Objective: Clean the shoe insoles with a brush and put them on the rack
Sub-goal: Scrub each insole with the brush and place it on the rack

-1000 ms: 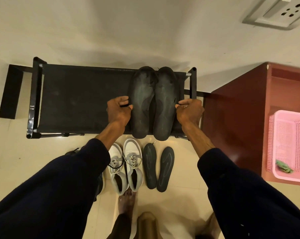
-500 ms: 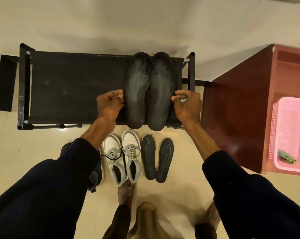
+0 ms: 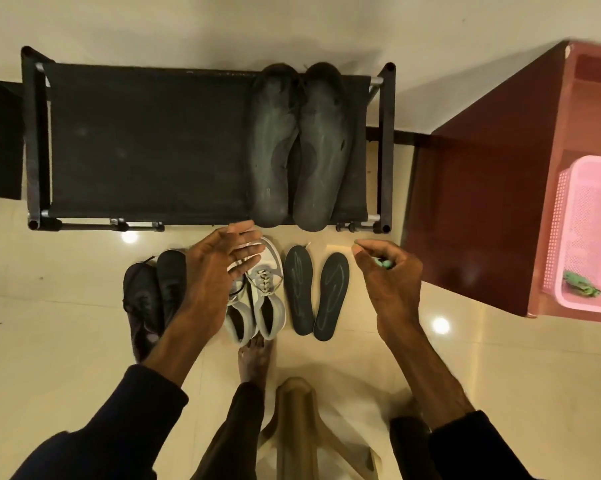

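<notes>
rack insoles (image 3: 321,150): just released, both lie on the rack (image 3: 146,143).
left hand (image 3: 212,271): grip spread.
right hand (image 3: 389,282): grip curled on green thing (image 3: 384,264).
next: floor insoles (image 3: 297,289).

- Rack (image 3: 146,143): black fabric shelf, black frame, silver tube ends at the corners.
- Left rack insole (image 3: 275,147) and right rack insole (image 3: 321,150), on the rack's right end: dark grey, with paler scuffed patches.
- Left floor insole (image 3: 299,289) and right floor insole (image 3: 332,296), in front of the rack: dark grey, with thin teal looped line markings.
- Sneakers (image 3: 264,299), in front of the rack: white with grey panels and grey laces.
- Shoes (image 3: 153,296), in front of the rack, left of the sneakers: black.
- Floor (image 3: 50,323): glossy cream.
- Wall (image 3: 292,26), behind the rack: off-white.
- Cabinet (image 3: 482,209), right of the rack: reddish brown.
- Basket (image 3: 590,237), in the cabinet: pink, with a fine perforated grid.
- Small item (image 3: 384,263) in the right grip (image 3: 389,282): teal-green.
</notes>
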Tool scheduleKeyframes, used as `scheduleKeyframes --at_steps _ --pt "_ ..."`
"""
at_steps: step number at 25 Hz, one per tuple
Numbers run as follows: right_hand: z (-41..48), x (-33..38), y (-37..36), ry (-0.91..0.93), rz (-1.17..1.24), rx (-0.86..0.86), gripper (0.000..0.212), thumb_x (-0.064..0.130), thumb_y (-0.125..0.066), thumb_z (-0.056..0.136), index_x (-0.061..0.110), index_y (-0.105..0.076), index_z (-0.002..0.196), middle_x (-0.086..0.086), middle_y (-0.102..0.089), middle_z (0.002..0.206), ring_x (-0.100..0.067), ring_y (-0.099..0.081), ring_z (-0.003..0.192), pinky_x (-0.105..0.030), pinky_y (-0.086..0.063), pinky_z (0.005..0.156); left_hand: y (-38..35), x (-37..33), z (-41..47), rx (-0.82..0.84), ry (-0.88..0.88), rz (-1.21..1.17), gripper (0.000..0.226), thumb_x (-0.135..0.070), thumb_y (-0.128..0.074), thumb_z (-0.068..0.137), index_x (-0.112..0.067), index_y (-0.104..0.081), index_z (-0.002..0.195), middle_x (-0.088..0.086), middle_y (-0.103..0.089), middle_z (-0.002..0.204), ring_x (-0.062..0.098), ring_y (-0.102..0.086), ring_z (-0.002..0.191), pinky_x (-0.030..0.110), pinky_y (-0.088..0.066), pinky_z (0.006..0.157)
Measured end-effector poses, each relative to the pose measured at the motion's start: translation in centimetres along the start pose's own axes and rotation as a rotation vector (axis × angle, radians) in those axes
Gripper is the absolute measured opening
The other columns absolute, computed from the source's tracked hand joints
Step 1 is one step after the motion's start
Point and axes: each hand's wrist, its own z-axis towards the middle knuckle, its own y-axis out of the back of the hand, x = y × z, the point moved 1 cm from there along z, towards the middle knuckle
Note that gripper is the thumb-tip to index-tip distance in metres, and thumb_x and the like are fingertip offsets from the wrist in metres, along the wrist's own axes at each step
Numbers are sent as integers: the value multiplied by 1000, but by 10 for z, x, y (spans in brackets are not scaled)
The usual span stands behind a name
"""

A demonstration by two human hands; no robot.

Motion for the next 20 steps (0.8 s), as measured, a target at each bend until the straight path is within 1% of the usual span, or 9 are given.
scheduleKeyframes --at_steps 3,5,8,11,12,14,17,19,20 --pt "-16 -33 9 -117 2 35 9 21 -79 87 22 -75 95 7 -74 89 -10 -70 80 -19 -58 78 0 33 -10 -54 90 -50 28 -24 -49 105 -11 -67 121 10 -74 118 26 -74 105 31 -60 86" --pt "-19 -55 11 -280 72 69 2 17 -74 91 18 -73 90 0 -71 86 -18 -66 82 -29 -58 78 -3 62 -13 -62 147 -77 29 -22 -51 104 -7 -68 121 11 -76 113 27 -75 101 31 -62 83" --pt "-11 -91 10 -477 265 145 13 4 -62 97 11 -72 92 -8 -71 97 -25 -66 97 -28 -55 74 -15 113 -1 -60 272 -20 24 -15 -51 103 -5 -71 112 11 -78 101 26 -77 88 32 -61 80" --pt "3 -139 8 -453 332 209 28 -4 -50 100 10 -74 96 -12 -72 107 -28 -68 103 -29 -58 77 -30 177 14 37 320 103 21 1 -50 101 -9 -68 94 0 -76 73 15 -72 61 28 -52 69" --pt "8 -160 8 -433 322 213 28 -5 -49 101 8 -73 100 -14 -71 109 -28 -68 103 -29 -59 78 -35 202 20 76 310 148 25 6 -49 100 -9 -66 91 0 -75 70 14 -70 57 26 -51 63" --pt "18 -204 7 -355 211 226 22 -2 -51 102 4 -71 110 -13 -69 114 -26 -69 102 -27 -61 79 -42 259 37 94 263 262 29 13 -53 97 -13 -64 89 6 -71 78 15 -67 60 24 -52 57" --pt "37 -265 7 -181 -100 251 23 0 -61 97 6 -70 118 -1 -67 110 -21 -69 102 -26 -60 88 -51 332 73 -48 217 394 29 7 -65 91 -21 -58 88 7 -62 92 22 -62 79 35 -51 83" --pt "45 -305 3 -91 -270 275 25 -1 -67 93 8 -72 116 3 -66 107 -12 -66 92 -12 -56 79 -51 377 94 -140 240 416 21 -5 -68 84 -17 -62 100 5 -58 104 23 -57 95 36 -49 90" --pt "47 -324 0 -72 -312 275 23 0 -70 92 8 -73 113 1 -68 106 -10 -66 89 -11 -56 77 -49 397 103 -166 219 485 29 -10 -67 83 -10 -64 111 5 -60 107 23 -58 98 35 -51 91"
